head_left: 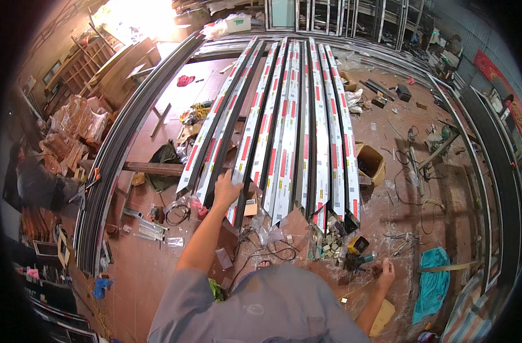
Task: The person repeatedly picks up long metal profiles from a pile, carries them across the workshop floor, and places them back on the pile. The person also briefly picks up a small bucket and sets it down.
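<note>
Several long metal profiles (284,154) lie side by side, dark along their sides, with white film marked in red on top. Their near ends are cut at a slant. My left hand (225,191) is at the near part of one film-covered profile (250,143) left of the middle, thumb on one side and fingers curled over the other. My right hand (384,271) is low on the right, away from the profiles, with its fingers pinched together. Whatever it may hold is too small to name. A thin yellowish line runs near it toward the floor.
Small metal pieces (332,243) and a power tool (358,246) lie on the floor by the profile ends. Cables (278,251) curl nearby. A teal cloth (431,283) is at right, a cardboard box (371,163) beyond. Dark profiles (115,148) stand stacked at left.
</note>
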Demonstrator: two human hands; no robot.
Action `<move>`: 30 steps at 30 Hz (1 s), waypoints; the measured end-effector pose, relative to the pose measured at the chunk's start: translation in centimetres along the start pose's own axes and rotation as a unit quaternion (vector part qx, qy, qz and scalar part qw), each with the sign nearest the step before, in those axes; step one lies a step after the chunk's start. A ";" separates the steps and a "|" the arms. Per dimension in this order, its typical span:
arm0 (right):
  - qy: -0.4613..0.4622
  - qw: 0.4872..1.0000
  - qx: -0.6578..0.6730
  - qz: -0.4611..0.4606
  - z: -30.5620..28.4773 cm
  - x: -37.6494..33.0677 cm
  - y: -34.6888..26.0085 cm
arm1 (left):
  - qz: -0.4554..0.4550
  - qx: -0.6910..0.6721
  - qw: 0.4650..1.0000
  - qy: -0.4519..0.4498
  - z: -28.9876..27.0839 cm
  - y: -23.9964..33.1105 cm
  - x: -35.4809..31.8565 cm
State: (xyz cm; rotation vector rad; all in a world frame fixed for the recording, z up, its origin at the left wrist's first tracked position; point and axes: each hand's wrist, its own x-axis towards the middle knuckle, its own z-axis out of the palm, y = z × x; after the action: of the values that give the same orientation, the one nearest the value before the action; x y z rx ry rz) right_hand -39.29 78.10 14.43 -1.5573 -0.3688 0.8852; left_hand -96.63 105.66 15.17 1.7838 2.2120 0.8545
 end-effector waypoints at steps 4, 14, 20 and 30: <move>-0.004 1.000 -0.004 0.008 0.7 0.9 -0.3 | 0.036 0.001 0.999 -0.002 1.4 3.4 3.0; 0.023 0.999 -0.045 0.014 -1.0 -0.2 0.6 | -0.053 0.154 0.976 -0.146 3.8 10.2 7.3; 0.085 0.996 -0.024 0.017 -2.8 -2.8 1.1 | -0.053 0.194 0.945 -0.256 1.9 9.8 6.7; 0.070 0.997 -0.019 0.009 -2.5 -1.4 1.9 | -0.080 0.138 0.931 -0.329 -2.3 7.9 2.4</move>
State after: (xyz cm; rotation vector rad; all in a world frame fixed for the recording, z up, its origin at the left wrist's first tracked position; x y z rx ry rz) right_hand -38.91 74.99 12.96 -1.6497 -0.2728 0.7821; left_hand -91.73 108.10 21.74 1.6326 2.0270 -0.1063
